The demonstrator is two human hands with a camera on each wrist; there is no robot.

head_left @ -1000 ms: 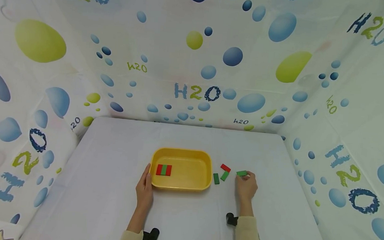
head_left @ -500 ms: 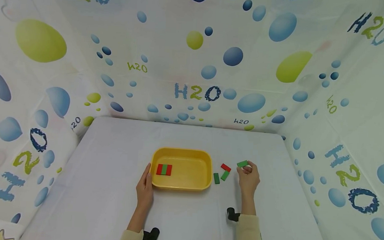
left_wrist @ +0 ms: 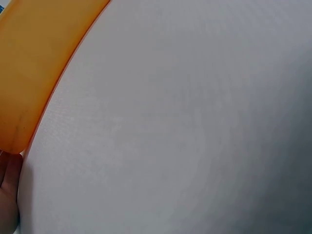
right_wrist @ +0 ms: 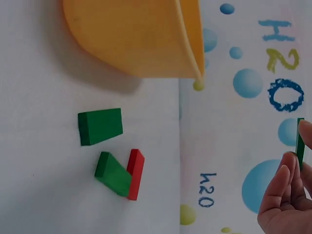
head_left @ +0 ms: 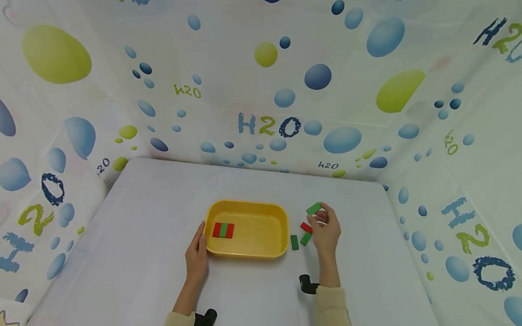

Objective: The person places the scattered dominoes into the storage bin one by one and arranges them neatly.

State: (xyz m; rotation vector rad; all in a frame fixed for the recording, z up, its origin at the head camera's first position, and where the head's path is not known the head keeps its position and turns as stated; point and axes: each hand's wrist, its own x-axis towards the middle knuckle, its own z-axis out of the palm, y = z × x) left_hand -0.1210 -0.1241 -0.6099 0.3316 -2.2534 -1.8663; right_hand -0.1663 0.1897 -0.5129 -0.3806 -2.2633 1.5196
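Note:
My right hand [head_left: 326,233] pinches a green rectangular block [head_left: 313,208] between thumb and fingers, above the table and right of the yellow tray [head_left: 257,234]. In the right wrist view the held block appears edge-on at the far right. My left hand [head_left: 197,258] lies along the tray's left side near its front corner, fingers extended against the outer wall. Inside the tray at left, a green block [head_left: 224,230] sits between a red block [head_left: 216,230] and another red block [head_left: 230,231], side by side.
Right of the tray lie a green block [right_wrist: 101,126], a second green block [right_wrist: 114,173] and a red block [right_wrist: 136,174] meeting it. The white table [head_left: 141,255] is backed and flanked by a curtain [head_left: 230,73] printed with bubbles.
My right hand has moved the green block away from the table's near side and then left, toward the tray. My left hand and the tray stay put.

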